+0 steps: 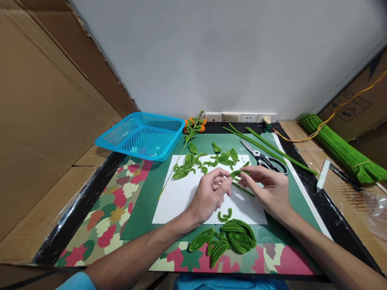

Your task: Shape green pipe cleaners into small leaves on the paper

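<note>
Above the white paper sheet [178, 205], my left hand [211, 193] and my right hand [269, 189] face each other. A short curved green pipe cleaner [236, 173] spans the gap between them. The right thumb and fingers pinch it, while the left fingertips are closed at its other end. Under the hands lies a straight green pipe cleaner piece [246, 191]. Leaf shapes of looped green pipe cleaner [190, 161] lie beyond my hands. Nearer to me is a pile of larger leaf shapes [238, 235], with a small curled piece [224, 216] beside it.
A blue basket [137, 155] stands back left, beside an orange pipe-cleaner flower stem [195, 125]. Scissors [266, 159] and long green pipe cleaners [281, 152] lie back right. Farther right are a green bundle [341, 147], a white-handled tool [323, 176] and a yellow cable [332, 119].
</note>
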### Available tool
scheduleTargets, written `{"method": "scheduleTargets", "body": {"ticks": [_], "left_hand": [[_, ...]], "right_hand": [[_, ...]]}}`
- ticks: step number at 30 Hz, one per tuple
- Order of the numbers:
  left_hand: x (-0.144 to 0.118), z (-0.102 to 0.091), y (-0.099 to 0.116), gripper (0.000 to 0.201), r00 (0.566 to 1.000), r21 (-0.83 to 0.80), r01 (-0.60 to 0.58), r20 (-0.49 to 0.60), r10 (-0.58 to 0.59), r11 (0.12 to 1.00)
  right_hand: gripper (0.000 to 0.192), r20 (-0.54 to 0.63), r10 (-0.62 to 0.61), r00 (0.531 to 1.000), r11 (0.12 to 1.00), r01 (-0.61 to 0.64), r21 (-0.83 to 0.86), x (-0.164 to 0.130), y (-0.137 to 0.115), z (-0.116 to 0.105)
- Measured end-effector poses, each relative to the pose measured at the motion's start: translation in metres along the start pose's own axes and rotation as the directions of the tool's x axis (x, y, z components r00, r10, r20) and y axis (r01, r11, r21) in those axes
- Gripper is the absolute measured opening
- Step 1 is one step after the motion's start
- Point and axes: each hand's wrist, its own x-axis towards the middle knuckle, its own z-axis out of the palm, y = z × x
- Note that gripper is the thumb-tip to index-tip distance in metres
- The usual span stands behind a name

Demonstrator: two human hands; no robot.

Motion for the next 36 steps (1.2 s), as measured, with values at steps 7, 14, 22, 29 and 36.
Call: {"method": "scheduleTargets", "body": {"ticks": [7,14,22,29,36], "left_hand": [[0.003,0.001,-0.004,0.043,1.0,0.004,0.028,0.004,-0.028,1.0],[0.005,0.003,-0.002,0.037,0.999,-0.014,0.032,-0.03,-0.033,0.999],[0.002,0.004,0.001,0.029,0.996,0.035,0.056,0.062,-0.058,0.998],[0.002,0.003,0.0,0.023,0.996,0.101,0.039,0.074,-0.047,0.994],[0.002,0.006,0.001,0.021,0.994,0.083,0.051,0.091,-0.059,0.995]], "right_hand": [[0.015,-0.01,-0.078,0.997,0.992,0.077,-0.098,0.001,-0.002,-0.001],[0.019,0.021,-0.217,0.976,0.943,0.215,-0.253,0.009,0.002,-0.005],[0.021,0.101,-0.254,0.962,0.928,0.272,-0.257,0.011,0.002,-0.006],[0.019,0.094,-0.13,0.987,0.98,0.142,-0.137,0.012,0.002,-0.002],[0.02,0.086,-0.122,0.989,0.986,0.131,-0.108,0.014,0.002,-0.002]]}}
